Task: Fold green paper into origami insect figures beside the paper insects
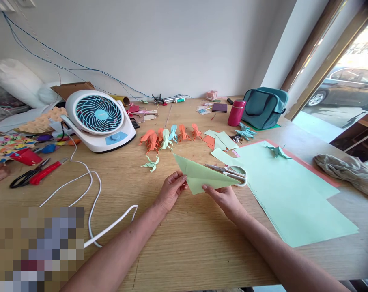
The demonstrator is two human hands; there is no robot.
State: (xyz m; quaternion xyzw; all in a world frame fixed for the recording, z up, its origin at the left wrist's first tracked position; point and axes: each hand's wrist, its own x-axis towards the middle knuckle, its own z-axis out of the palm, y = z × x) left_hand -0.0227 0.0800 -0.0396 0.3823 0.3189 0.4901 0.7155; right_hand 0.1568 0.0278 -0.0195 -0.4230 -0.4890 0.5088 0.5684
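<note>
Both my hands hold a light green sheet of paper folded into a triangle (202, 175) just above the wooden table (177, 243). My left hand (171, 190) pinches its left edge with fingers closed. At the lower edge, my right hand (223, 197) grips the paper with thumb on top. White-handled scissors (232, 173) lie just behind the paper, partly under its right tip. A row of orange, green and blue folded paper figures (168, 138) stands farther back.
A stack of large green sheets (293, 194) lies at right with a folded crane (278, 151) on it. A white fan (98, 119) and its cord (89, 190) are at left, with red scissors (37, 173). Behind stand a red bottle (236, 112) and teal bag (264, 107).
</note>
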